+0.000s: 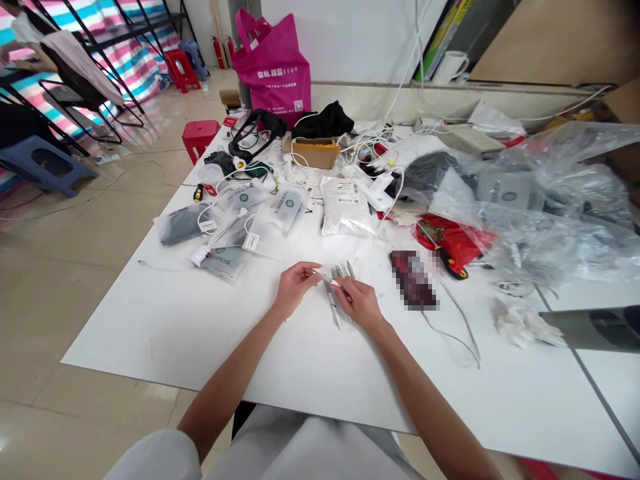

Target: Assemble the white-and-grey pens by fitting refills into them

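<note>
Just above the white table (220, 347), my left hand (295, 287) and my right hand (359, 300) nearly meet. A slim silver pen (326, 278) spans the gap, pinched by the fingers of both hands at its two ends. Below it lies another silver pen (334, 311), pointing toward me. Several more pens (350, 269) lie side by side beyond and partly under my right hand, which hides their lower parts. My fingers cover the ends of the held pen.
Flat packets (225, 261) and a white parcel (346, 203) lie farther back, among tangled cables. On the right are a pixelated dark red object (413, 280), a red bag (453, 240), clear plastic bags (545, 233) and crumpled tissue (525, 325). A magenta bag (275, 77) stands at the back.
</note>
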Demonstrator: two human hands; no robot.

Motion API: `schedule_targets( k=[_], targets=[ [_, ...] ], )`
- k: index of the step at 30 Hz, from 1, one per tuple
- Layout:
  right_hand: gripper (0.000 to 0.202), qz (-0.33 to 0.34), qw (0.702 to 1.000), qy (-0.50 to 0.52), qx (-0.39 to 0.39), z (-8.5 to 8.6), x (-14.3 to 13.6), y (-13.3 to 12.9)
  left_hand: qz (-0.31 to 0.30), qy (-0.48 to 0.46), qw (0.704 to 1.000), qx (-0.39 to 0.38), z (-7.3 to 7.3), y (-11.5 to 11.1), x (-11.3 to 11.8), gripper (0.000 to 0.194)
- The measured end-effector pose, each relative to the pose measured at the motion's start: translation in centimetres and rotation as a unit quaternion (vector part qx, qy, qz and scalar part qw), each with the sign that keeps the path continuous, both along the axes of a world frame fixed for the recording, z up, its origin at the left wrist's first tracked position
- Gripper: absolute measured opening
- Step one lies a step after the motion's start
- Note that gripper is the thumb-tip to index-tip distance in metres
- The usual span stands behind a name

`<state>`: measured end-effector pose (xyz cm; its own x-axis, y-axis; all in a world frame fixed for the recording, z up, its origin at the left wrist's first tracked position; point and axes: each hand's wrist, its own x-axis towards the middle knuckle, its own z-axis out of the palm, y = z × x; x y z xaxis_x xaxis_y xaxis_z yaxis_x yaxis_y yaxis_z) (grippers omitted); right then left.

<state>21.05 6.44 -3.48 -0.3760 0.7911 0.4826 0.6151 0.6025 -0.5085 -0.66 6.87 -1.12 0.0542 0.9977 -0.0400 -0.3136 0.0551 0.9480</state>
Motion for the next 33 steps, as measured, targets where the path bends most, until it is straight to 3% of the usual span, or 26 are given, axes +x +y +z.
schedule_targets(
  k=[4, 9, 15, 21, 27, 33],
  targets=[
    [0.03, -0.016, 1.0, 0.013, -0.002, 0.0, -0.1, 0.0, -0.012, 0.0, 1.0, 0.016, 0.3, 0.0, -0.1, 0.05],
    [0.031, -0.014, 1.0, 0.016, -0.002, 0.2, 0.0, 0.0, -0.03, 0.018, 0.999, 0.014, 1.0, -0.1, -0.1, 0.032],
    [0.034, 0.007, 1.0, -0.001, 0.006, 0.7, 0.0, 0.0, -0.003, -0.014, 1.0, 0.006, 0.5, -0.1, 0.3, 0.037],
    [0.023, -0.004, 0.999, -0.011, 0.031, -0.1, -0.2, 0.2, -0.001, 0.024, 1.0, 0.017, 0.1, 0.0, 0.1, 0.035],
    [0.03, 0.008, 0.999, -0.022, 0.045, 0.0, -0.1, 0.0, 0.009, 0.02, 0.999, 0.028, 0.2, -0.3, 0.4, 0.039],
    [0.032, 0.017, 0.998, -0.009, 0.067, 0.0, 0.1, 0.3, -0.06, 0.006, 0.996, 0.064, 1.1, -1.5, 1.2, 0.035]
  ],
)
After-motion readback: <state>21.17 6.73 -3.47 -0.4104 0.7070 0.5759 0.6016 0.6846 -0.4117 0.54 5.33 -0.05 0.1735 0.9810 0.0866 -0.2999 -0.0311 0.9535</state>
